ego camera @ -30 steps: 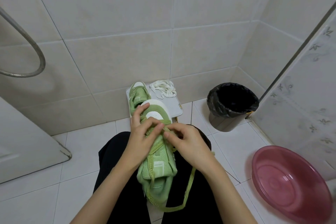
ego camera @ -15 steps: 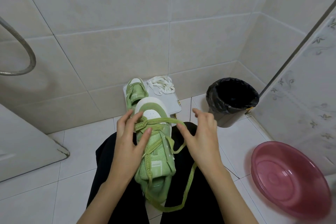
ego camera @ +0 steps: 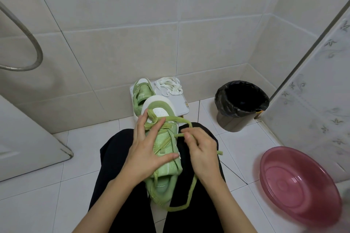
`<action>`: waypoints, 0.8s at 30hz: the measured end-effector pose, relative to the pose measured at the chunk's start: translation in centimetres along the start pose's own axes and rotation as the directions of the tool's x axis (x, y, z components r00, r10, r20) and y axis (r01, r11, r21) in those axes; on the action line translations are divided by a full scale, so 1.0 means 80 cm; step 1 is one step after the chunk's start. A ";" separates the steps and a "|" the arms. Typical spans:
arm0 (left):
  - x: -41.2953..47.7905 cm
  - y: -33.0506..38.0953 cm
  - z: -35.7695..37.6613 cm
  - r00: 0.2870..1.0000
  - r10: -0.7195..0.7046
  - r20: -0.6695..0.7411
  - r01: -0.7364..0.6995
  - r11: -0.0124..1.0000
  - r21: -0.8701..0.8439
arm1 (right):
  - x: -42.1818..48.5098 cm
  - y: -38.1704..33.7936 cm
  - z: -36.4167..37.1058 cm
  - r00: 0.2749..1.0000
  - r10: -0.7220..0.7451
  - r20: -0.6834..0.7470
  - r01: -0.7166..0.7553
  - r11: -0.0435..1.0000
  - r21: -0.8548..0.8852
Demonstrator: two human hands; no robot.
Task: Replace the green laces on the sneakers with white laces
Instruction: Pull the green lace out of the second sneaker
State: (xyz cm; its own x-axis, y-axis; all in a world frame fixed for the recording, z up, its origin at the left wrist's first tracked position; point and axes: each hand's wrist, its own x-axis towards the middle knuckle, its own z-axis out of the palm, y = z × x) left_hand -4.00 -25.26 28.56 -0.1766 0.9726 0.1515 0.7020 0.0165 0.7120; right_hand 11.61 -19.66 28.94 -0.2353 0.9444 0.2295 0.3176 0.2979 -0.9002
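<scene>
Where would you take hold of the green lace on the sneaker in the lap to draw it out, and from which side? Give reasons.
Pinch the green lace at the slack loop near the toe, coming from the person's right. That loop arches clear of the sneaker, and the left hand lies flat over its left side; the right hand pinches a strand there.

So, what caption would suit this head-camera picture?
On the lap, the left hand steadies a green sneaker while the right hand pinches its green lace.
</scene>
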 end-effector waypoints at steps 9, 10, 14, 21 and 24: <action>0.000 0.000 0.001 1.000 -0.008 -0.024 0.007 0.999 -0.039 | -0.003 0.000 0.011 0.896 0.312 -0.315 -0.207 0.923 0.325; 0.000 -0.001 0.000 1.000 -0.011 -0.024 0.010 0.998 -0.060 | -0.003 -0.001 0.010 0.918 0.252 -0.306 -0.174 0.950 0.260; -0.002 -0.005 -0.004 1.000 -0.007 -0.019 0.005 0.990 -0.144 | 0.003 0.002 0.006 0.984 -0.164 -0.063 0.152 0.975 -0.163; -0.001 -0.007 0.000 0.999 0.017 -0.028 -0.020 0.993 -0.113 | 0.008 0.008 0.009 0.986 -0.103 0.132 0.143 0.926 -0.351; 0.000 -0.006 0.001 0.999 0.015 -0.030 -0.017 0.997 -0.081 | 0.007 0.008 0.009 0.999 -0.016 0.041 0.020 0.996 -0.085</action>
State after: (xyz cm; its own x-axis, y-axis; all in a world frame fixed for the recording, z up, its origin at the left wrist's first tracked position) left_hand -4.32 -25.25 28.15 -0.1871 0.9653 0.1825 0.6468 -0.0188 0.7624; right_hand 11.01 -19.06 28.25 -0.2777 0.9330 0.2289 0.3898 0.3272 -0.8608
